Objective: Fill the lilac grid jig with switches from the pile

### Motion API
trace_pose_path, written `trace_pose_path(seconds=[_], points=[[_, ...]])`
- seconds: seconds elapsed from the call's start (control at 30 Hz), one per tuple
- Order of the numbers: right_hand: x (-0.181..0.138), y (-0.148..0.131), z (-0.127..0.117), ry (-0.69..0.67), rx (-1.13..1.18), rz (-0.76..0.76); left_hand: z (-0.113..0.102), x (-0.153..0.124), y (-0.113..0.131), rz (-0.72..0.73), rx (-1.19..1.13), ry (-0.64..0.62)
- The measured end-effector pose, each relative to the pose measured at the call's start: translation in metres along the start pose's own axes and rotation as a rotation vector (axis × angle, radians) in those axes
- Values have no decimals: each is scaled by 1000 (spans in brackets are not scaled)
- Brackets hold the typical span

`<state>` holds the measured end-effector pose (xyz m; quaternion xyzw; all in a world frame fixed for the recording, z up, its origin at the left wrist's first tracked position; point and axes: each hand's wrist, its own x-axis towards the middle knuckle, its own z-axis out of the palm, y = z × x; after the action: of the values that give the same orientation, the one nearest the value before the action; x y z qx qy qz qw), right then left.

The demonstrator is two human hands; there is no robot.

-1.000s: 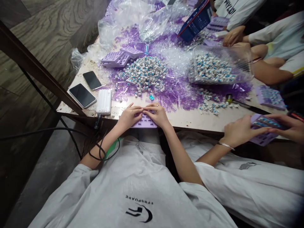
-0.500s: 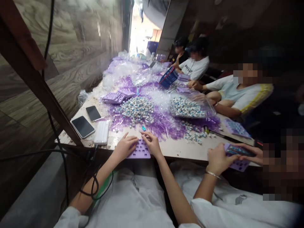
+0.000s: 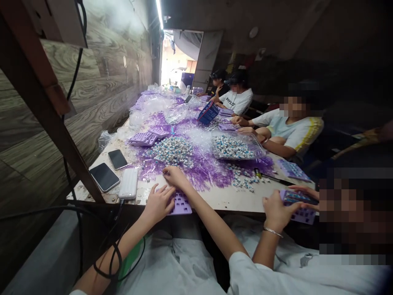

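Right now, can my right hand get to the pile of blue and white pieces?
Probably yes. The right hand lies on the purple clear bits just short of the pile, with nothing standing between them.

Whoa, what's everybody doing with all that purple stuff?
People sit along a long table covered in clear purple bits. The person wearing the camera rests the left hand flat on a purple tray at the table's edge, while the right hand is out at a pile of small white-and-blue pieces. Next to them, a co-worker's hands hold another purple tray.
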<state>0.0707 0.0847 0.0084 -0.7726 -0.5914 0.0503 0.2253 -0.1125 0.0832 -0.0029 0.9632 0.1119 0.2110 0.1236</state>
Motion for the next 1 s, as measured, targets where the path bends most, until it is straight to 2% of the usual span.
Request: trace_pose_path(seconds=[0.27,0.37,0.57,0.67,0.73,0.83,0.93,1.0], points=[[-5,2,-3,47,-61,-12,-1,1,-3,-19,-105,-36],[-6,7,-4,104,-21,-9,1,4,-4,-44,-171,-33],[-27,22,-12,322,563,38,5,14,-16,-86,-282,-28],[-56,30,-17,365,672,25,5,18,-22,-78,-375,-35],[-76,34,-18,368,662,42,7,20,-25,-60,-424,-29],[-99,38,-18,290,603,69,12,23,-30,-77,-453,-15],[-111,38,-16,214,549,84,15,26,-33,-118,-457,11],[-111,36,-14,235,510,72,14,29,-35,-102,-448,17]])
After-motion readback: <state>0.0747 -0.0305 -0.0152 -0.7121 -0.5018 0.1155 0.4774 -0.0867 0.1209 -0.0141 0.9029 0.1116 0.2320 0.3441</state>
